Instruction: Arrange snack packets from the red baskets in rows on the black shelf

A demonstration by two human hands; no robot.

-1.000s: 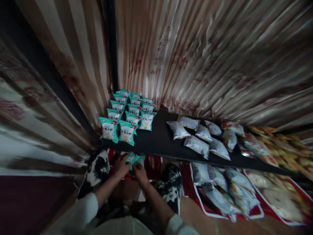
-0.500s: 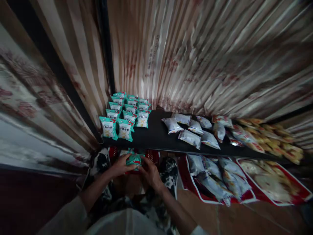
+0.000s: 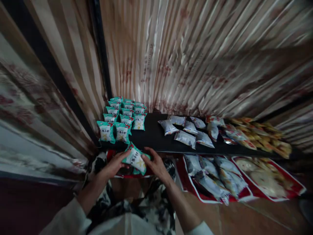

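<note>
Between my two hands is a teal-and-white snack bag (image 3: 135, 160), tilted, its printed front facing up toward me. My left hand (image 3: 117, 164) grips the bag's left edge. The right hand (image 3: 154, 163) closes on its right side, with the thumb on the front. Just beyond, matching teal snack bags (image 3: 122, 132) stand in rows at the left end of a black shelf (image 3: 156, 140). Under the held bag, a red container (image 3: 119, 176) shows partly between my knees; its contents are mostly hidden.
White snack bags (image 3: 186, 138) lie loosely mid-shelf, with yellow packets (image 3: 266, 137) farther right. Below, red-rimmed packages with silvery bags (image 3: 210, 173) and pale round items (image 3: 264, 178) sit on the tiled floor. Striped curtains (image 3: 146, 58) and a dark post (image 3: 100, 49) border the shelf.
Both hands have raised the teal snack bag toward the shelf's front edge and turned it so its printed front shows. The camera view has shifted slightly.
</note>
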